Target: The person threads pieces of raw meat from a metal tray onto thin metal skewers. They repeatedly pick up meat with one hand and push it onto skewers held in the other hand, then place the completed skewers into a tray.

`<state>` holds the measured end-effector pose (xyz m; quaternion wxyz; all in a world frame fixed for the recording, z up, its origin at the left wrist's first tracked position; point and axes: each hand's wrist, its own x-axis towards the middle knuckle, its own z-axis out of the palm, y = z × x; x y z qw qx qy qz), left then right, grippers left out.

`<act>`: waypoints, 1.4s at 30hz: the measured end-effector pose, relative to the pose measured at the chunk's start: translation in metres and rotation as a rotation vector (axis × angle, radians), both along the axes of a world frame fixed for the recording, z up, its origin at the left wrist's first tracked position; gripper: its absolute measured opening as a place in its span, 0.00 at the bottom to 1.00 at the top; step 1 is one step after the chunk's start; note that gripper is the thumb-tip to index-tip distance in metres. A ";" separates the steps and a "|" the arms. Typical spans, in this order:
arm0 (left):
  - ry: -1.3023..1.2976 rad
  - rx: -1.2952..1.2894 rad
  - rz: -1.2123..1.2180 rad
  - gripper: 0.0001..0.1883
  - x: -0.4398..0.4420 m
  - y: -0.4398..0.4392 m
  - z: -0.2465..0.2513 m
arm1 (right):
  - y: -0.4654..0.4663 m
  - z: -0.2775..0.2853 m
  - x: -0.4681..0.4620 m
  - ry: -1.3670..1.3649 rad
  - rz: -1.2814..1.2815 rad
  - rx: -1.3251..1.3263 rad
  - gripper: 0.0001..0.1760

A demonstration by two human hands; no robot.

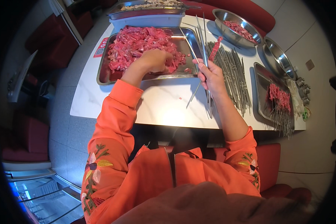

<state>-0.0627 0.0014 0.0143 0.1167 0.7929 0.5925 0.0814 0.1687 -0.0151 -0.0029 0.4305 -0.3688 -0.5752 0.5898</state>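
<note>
My left hand [156, 60] reaches into a heap of raw red meat strips [145, 39] in a shallow steel tray [184, 44]. Its curled fingers touch pieces at the heap's near right edge; the fingertips are partly hidden, so a firm hold cannot be made out. Beyond the tray's right side, my right hand [211, 74] grips several flat metal skewers [204, 36], points away from me. One skewer leans apart from the bunch, towards the tray. A threaded meat strip [216, 48] shows just past my right fingers.
Loose metal skewers [232, 72] lie piled right of my hand. Further right, a steel tray [261, 103] holds finished meat skewers [280, 98], handles overhanging the table edge. Steel bowls [256, 30] [280, 56] stand behind. A blue-grey plastic tub [148, 21] supports another tray at the back.
</note>
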 end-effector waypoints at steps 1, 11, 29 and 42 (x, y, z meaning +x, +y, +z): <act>0.069 0.017 -0.024 0.14 0.008 -0.007 0.002 | -0.001 -0.001 0.001 -0.005 -0.001 -0.002 0.16; -0.285 0.201 0.175 0.14 -0.006 0.003 0.012 | -0.001 -0.001 -0.001 -0.006 -0.018 0.008 0.15; -1.798 -0.173 0.366 0.14 -0.014 0.020 0.007 | -0.013 0.002 -0.006 -0.065 0.130 0.021 0.18; -2.086 -0.218 0.161 0.15 -0.016 0.027 0.002 | -0.011 -0.006 -0.007 -0.084 0.167 0.013 0.17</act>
